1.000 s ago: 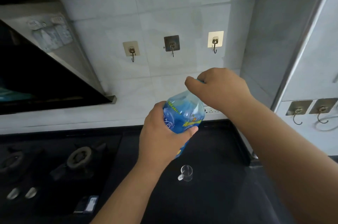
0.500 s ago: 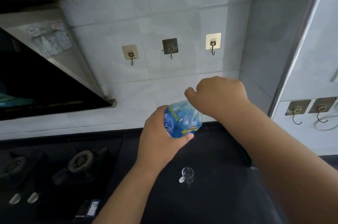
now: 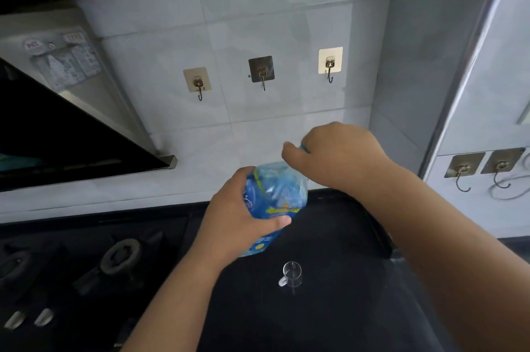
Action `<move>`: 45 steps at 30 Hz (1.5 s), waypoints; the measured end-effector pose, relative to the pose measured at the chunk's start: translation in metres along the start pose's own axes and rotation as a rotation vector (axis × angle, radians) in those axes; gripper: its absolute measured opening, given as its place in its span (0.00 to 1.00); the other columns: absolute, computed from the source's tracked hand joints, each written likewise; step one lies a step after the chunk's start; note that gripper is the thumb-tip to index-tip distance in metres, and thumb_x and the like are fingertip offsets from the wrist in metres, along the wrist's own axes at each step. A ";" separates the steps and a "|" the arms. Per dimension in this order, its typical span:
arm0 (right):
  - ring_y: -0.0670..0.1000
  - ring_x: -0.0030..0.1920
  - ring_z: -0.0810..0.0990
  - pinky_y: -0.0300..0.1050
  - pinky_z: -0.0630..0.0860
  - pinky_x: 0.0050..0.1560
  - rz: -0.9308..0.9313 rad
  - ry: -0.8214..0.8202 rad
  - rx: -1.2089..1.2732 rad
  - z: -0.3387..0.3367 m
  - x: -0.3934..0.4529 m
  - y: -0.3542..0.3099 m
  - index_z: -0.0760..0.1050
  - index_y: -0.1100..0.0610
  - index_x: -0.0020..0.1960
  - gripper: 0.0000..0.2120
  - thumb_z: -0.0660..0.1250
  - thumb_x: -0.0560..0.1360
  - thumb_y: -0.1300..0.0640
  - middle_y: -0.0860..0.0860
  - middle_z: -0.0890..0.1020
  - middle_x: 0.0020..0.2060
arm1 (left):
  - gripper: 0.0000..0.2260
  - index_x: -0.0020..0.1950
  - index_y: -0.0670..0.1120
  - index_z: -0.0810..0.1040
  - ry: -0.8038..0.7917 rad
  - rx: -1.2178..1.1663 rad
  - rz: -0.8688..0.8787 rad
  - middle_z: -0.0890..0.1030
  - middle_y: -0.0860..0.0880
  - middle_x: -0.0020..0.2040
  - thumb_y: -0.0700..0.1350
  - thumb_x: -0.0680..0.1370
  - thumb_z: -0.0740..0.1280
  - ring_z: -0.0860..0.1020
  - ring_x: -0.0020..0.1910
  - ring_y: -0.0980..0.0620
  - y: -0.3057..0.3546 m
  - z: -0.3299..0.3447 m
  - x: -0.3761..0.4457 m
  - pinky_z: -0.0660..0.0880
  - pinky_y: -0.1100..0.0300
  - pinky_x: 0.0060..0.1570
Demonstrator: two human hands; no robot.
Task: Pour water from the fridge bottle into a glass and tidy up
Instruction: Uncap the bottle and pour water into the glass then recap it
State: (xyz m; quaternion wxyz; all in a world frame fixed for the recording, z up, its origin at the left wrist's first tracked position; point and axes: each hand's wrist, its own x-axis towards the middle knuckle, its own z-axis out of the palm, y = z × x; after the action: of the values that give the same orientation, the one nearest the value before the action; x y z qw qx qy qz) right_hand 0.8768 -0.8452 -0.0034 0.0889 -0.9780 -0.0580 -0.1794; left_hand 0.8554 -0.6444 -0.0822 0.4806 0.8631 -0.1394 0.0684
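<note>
A blue plastic water bottle [image 3: 276,193] is held up over the black countertop [image 3: 329,317], its top tilted toward the wall. My left hand [image 3: 238,219] grips the bottle's body from the left, thumb across the label. My right hand [image 3: 335,156] is curled over the bottle's top, where a bit of teal cap shows under the fingers. A small clear glass with a handle [image 3: 291,274] stands upright on the countertop just below and in front of the bottle, apart from both hands.
A black gas hob [image 3: 86,265] with burners and knobs lies to the left. A range hood [image 3: 57,110] juts out at upper left. Three adhesive hooks [image 3: 261,73] hang on the tiled wall. More hooks [image 3: 484,170] are on a panel to the right.
Both hands and the bottle have sunk slightly toward the countertop and shifted a little left, the right hand staying on the cap. The glass has not moved.
</note>
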 end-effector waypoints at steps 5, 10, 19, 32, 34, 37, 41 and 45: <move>0.52 0.32 0.67 0.47 0.65 0.33 -0.674 0.288 0.173 0.016 0.001 0.011 0.69 0.56 0.35 0.24 0.54 0.82 0.41 0.47 0.68 0.30 | 0.36 0.66 0.61 0.75 -0.290 -0.087 -0.060 0.85 0.56 0.59 0.43 0.64 0.87 0.85 0.58 0.53 -0.007 -0.030 0.005 0.82 0.44 0.61; 0.51 0.34 0.75 0.46 0.67 0.34 -0.175 0.010 0.067 0.014 -0.003 -0.002 0.68 0.54 0.36 0.32 0.45 0.80 0.29 0.48 0.75 0.31 | 0.34 0.64 0.63 0.74 -0.077 0.016 -0.035 0.84 0.63 0.57 0.50 0.64 0.87 0.83 0.55 0.63 -0.012 -0.016 0.006 0.81 0.59 0.56; 0.44 0.38 0.73 0.40 0.67 0.39 -0.374 -0.315 0.321 0.013 -0.001 0.000 0.64 0.45 0.44 0.18 0.52 0.78 0.31 0.44 0.73 0.40 | 0.34 0.63 0.64 0.74 -0.169 0.009 -0.076 0.84 0.65 0.56 0.50 0.63 0.87 0.84 0.54 0.63 -0.032 -0.032 0.005 0.81 0.62 0.53; 0.47 0.49 0.79 0.31 0.71 0.43 -0.204 -0.032 0.706 0.062 -0.005 -0.036 0.78 0.54 0.39 0.14 0.67 0.67 0.72 0.49 0.81 0.48 | 0.32 0.59 0.67 0.72 -0.134 -0.032 -0.107 0.83 0.62 0.55 0.52 0.63 0.86 0.83 0.54 0.62 -0.080 -0.027 0.011 0.80 0.60 0.55; 0.47 0.50 0.80 0.32 0.72 0.45 -0.191 0.023 0.711 0.074 -0.006 -0.041 0.78 0.55 0.35 0.16 0.65 0.64 0.76 0.48 0.82 0.47 | 0.32 0.59 0.67 0.72 -0.173 -0.034 -0.106 0.83 0.64 0.55 0.53 0.63 0.86 0.83 0.54 0.64 -0.089 -0.026 0.012 0.80 0.59 0.55; 0.48 0.49 0.81 0.45 0.77 0.48 -0.176 0.077 0.708 0.088 -0.012 -0.043 0.76 0.50 0.34 0.22 0.60 0.59 0.77 0.46 0.81 0.44 | 0.33 0.61 0.67 0.73 -0.237 -0.036 -0.100 0.83 0.66 0.56 0.54 0.63 0.86 0.83 0.54 0.64 -0.103 -0.021 0.011 0.80 0.58 0.56; 0.52 0.45 0.79 0.51 0.77 0.44 -0.077 0.160 0.815 0.105 -0.030 -0.039 0.71 0.51 0.35 0.22 0.55 0.56 0.77 0.48 0.79 0.40 | 0.34 0.63 0.66 0.72 -0.322 -0.031 -0.089 0.82 0.67 0.56 0.52 0.64 0.86 0.83 0.54 0.66 -0.115 -0.009 0.007 0.79 0.61 0.54; 0.53 0.46 0.84 0.47 0.78 0.43 0.254 0.181 1.205 0.144 -0.039 -0.009 0.68 0.51 0.35 0.25 0.54 0.63 0.82 0.46 0.79 0.38 | 0.34 0.62 0.67 0.72 -0.329 -0.028 -0.122 0.82 0.68 0.57 0.52 0.63 0.86 0.82 0.54 0.67 -0.122 0.009 0.007 0.78 0.63 0.54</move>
State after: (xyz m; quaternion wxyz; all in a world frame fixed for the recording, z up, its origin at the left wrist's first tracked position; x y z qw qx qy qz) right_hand 0.8886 -0.8113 -0.1489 0.6505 -0.7361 -0.0243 -0.1855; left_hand 0.8993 -0.5923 -0.1844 0.4667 0.8627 -0.1644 -0.1049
